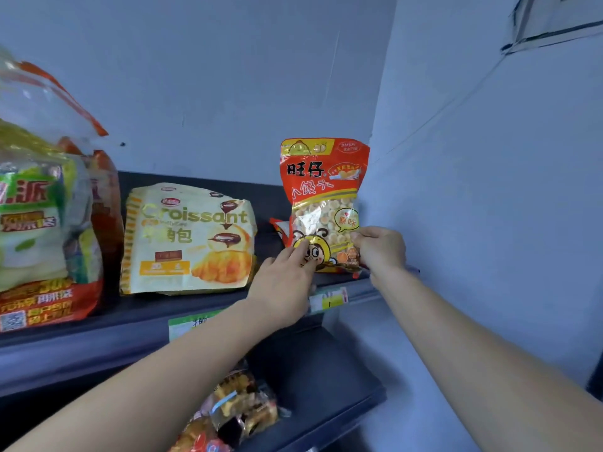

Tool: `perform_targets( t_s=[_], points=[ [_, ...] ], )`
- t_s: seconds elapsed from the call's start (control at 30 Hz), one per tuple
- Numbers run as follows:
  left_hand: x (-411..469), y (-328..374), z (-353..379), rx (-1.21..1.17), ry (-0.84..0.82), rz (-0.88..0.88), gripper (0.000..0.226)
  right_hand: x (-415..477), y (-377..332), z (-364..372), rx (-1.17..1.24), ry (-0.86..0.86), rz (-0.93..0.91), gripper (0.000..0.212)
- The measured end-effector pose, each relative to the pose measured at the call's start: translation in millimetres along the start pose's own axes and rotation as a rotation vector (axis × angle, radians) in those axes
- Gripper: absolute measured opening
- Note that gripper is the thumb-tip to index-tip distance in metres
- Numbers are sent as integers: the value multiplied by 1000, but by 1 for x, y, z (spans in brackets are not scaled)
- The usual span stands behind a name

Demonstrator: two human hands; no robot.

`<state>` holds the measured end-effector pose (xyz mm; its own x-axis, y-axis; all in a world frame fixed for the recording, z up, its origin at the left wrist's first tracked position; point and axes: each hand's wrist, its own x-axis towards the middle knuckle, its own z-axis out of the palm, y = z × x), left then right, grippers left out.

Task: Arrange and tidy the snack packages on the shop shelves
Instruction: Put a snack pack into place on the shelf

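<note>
A red and yellow bag of small round biscuits stands upright at the right end of the dark upper shelf, close to the wall corner. My left hand pinches its lower left corner, thumb on the cartoon face. My right hand grips its lower right edge. Another red packet peeks out behind it on the left. A cream croissant bag leans back in the middle of the shelf.
Large clear and red multi-pack bags fill the shelf's left end. Price tags hang on the shelf front. A lower shelf holds wrapped pastries. A pale wall closes off the right side.
</note>
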<state>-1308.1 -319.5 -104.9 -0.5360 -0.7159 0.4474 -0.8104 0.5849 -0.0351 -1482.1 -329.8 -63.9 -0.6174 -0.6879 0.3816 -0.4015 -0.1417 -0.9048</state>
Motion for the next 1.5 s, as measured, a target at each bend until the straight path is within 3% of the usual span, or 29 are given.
perform_targets(
  t_s=[0.3,0.6,0.73,0.87,1.03,1.13,1.5],
  points=[
    [30,3,23,-109,-159,-171,60,43,38,30,-116,-113,-5,11],
    [44,2,21,-215,-274,-281,57,45,54,52,-183,-63,-94,13],
    [38,5,20,-152,-259,-283,53,39,56,54,-207,-33,-170,11],
    [17,6,22,-43,-126,-240,44,24,60,57,-183,-11,-353,18],
    [-30,10,15,49,60,-84,33,-15,51,58,-247,-9,-559,20],
    [-73,6,11,40,77,-52,25,-49,45,57,-179,-54,-657,17],
    [-301,-26,-25,291,-274,-508,19,-249,32,53,-149,-475,-774,14]
  ],
)
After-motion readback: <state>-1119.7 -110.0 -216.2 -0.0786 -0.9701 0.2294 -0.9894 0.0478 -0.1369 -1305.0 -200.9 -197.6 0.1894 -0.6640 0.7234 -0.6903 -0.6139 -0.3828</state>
